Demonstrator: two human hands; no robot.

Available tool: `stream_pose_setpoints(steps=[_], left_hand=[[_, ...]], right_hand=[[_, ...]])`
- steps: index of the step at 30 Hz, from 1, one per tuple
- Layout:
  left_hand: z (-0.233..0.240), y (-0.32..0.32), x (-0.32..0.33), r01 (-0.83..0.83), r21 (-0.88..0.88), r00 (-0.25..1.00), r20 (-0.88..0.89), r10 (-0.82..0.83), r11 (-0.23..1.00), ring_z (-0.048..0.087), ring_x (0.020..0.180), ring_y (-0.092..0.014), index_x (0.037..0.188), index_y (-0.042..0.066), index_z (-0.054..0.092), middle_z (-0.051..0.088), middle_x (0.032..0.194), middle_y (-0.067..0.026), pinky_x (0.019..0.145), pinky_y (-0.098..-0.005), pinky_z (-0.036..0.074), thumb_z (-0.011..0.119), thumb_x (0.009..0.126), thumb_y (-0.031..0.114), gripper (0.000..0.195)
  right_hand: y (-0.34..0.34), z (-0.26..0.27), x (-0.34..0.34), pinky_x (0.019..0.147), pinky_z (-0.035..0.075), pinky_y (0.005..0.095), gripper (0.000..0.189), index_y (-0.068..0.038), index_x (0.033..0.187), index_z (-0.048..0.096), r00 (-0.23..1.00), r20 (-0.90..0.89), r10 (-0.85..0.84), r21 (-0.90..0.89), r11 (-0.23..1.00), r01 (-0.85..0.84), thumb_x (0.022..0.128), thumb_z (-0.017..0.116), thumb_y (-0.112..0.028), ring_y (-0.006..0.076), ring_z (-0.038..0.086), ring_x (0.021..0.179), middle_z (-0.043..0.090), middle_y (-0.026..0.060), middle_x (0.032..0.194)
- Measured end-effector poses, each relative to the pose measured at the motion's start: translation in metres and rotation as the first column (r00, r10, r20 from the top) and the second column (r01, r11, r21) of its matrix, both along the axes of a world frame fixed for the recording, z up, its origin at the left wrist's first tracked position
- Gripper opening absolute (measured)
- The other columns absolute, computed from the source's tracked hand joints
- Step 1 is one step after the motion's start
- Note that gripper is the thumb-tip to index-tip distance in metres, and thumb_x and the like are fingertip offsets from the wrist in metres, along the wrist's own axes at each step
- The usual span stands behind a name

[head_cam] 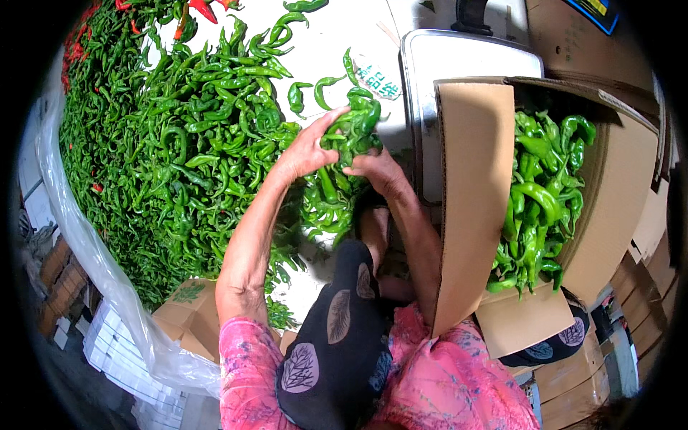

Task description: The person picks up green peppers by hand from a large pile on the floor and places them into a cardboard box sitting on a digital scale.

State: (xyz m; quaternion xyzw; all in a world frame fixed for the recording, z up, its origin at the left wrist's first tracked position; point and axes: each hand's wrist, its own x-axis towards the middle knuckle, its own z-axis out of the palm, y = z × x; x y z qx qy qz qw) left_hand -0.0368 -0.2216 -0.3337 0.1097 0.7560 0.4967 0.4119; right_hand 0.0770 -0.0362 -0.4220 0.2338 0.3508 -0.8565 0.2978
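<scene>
A bunch of green chili peppers [355,129] is cupped between my two hands, above the white sheet in front of my knees. My left hand [314,142] grips its left side, and my right hand [379,169] supports it from the lower right. To the left spreads a large heap of green peppers [215,134]. More loose peppers [328,207] lie just below my hands. At my right an open cardboard box [475,177] is partly filled with green peppers [537,199], its near and left flaps folded outward.
A metal-topped platform scale [473,59] stands behind the box. Red peppers [203,9] lie at the far left. Clear plastic sheeting [97,242] edges the heap. Another cardboard box [188,312] sits by my left elbow, and flattened cardboard [570,371] lies at lower right.
</scene>
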Motion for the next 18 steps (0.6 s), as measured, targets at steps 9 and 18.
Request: stream_pose_setpoints(steps=[9, 18], left_hand=[[0.134, -0.019, 0.021, -0.080, -0.143, 0.968, -0.246, 0.043, 0.986, 0.057, 0.133, -0.032, 0.151, 0.013, 0.048, 0.057, 0.146, -0.0149, 0.116, -0.0414, 0.043, 0.069, 0.069, 0.002, 0.086], [0.314, 0.006, 0.017, -0.071, -0.044, 0.928, -0.368, 0.050, 0.997, 0.056, 0.128, -0.020, 0.150, 0.006, 0.051, 0.059, 0.140, -0.0082, 0.112, -0.0349, 0.042, 0.069, 0.070, 0.000, 0.082]], right_hand=[[-0.074, 0.105, 0.003, 0.105, 0.050, 0.0306, 0.075, -0.006, 0.156, 0.036, 0.897, -0.314, -0.310, -0.069, 0.950, 0.304, 0.085, 0.054, 0.012, 0.0211, 0.055, 0.129, 0.055, 0.0150, 0.142], [-0.052, 0.314, -0.007, 0.116, 0.039, 0.0466, 0.078, -0.002, 0.162, 0.018, 0.792, -0.610, -0.021, 0.498, 0.767, 0.405, 0.090, 0.049, 0.002, 0.0463, 0.046, 0.132, 0.043, 0.0293, 0.139]])
